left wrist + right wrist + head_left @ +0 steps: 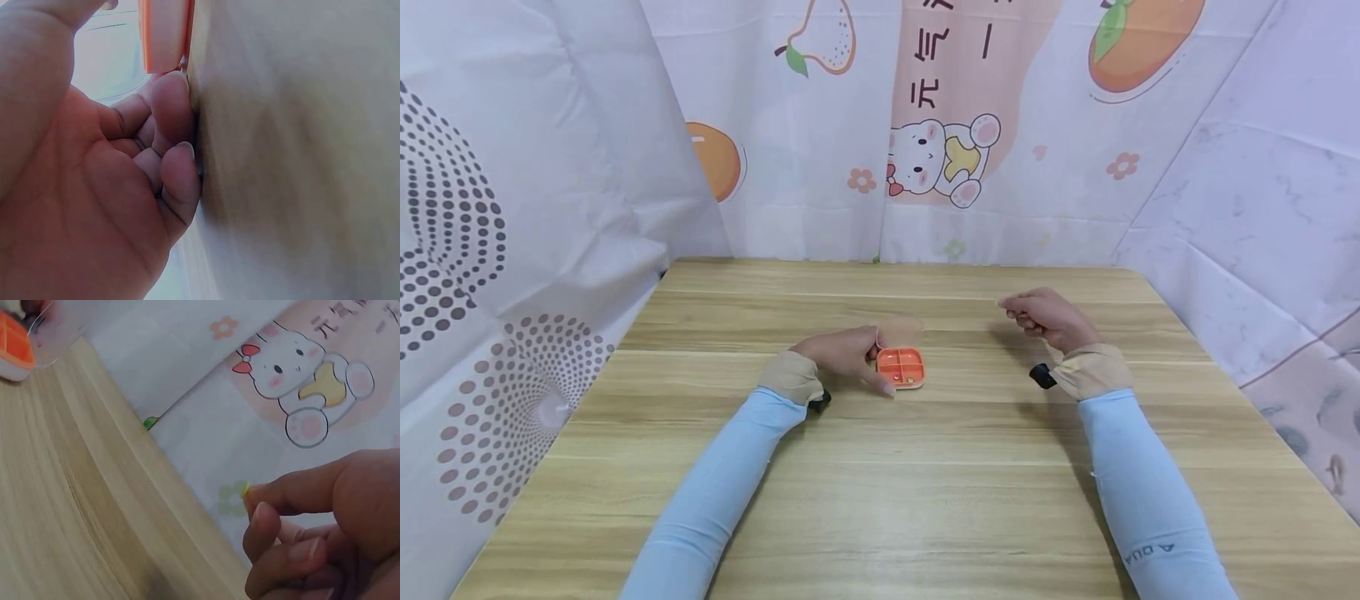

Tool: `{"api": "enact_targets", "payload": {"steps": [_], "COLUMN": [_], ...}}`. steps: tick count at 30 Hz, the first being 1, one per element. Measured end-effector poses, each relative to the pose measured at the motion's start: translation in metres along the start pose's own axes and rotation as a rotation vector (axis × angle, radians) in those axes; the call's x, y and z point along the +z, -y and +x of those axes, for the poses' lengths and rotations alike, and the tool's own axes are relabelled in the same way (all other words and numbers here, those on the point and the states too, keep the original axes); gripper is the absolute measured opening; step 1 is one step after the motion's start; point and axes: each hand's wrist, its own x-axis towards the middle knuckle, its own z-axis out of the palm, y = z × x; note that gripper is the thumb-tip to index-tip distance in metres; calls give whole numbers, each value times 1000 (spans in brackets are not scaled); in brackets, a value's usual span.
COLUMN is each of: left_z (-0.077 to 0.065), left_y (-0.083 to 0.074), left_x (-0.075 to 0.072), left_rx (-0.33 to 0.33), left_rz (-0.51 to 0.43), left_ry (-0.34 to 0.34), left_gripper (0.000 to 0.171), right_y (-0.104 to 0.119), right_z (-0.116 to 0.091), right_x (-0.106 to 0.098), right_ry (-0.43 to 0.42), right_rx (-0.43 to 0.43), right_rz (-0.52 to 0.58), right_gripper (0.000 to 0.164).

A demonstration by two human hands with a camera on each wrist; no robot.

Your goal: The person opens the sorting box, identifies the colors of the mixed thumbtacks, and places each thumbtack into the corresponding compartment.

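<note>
An orange pill box (901,367) with four compartments lies on the table, its clear lid (902,331) raised at the back. Small pieces, one of them yellowish (910,380), sit in its two front compartments. My left hand (841,350) holds the box at its left side, thumb by the front corner and fingers behind; in the left wrist view the curled fingertips (174,107) meet the box's end. Off to the right and above the table, my right hand (1051,318) pinches a tiny yellow pill-like piece (245,489) between thumb and forefinger.
The wooden table (925,500) reaches back to a printed curtain (820,167) with fruit and a cartoon bear. Patterned sheets (535,250) hang along both sides. A black strap piece (1042,376) sits at the right wrist.
</note>
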Motion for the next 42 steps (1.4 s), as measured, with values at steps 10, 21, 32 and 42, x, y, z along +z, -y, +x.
{"api": "enact_targets", "payload": {"steps": [10, 21, 32, 42], "left_z": [1, 2, 2, 3], "left_y": [1, 4, 3, 0], "left_x": [0, 1, 2, 0], "left_rx": [43, 31, 41, 84], "left_rz": [-35, -14, -30, -63], "left_ry": [8, -1, 9, 24], "left_gripper": [61, 59, 55, 50], "right_y": [5, 6, 3, 7], "right_z": [-4, -7, -1, -4], "right_x": [9, 20, 26, 34], "right_ry": [-101, -125, -111, -95], "right_rx": [-46, -87, -99, -94], "right_rz": [-414, -547, -562, -530], "right_gripper": [38, 30, 29, 29]}}
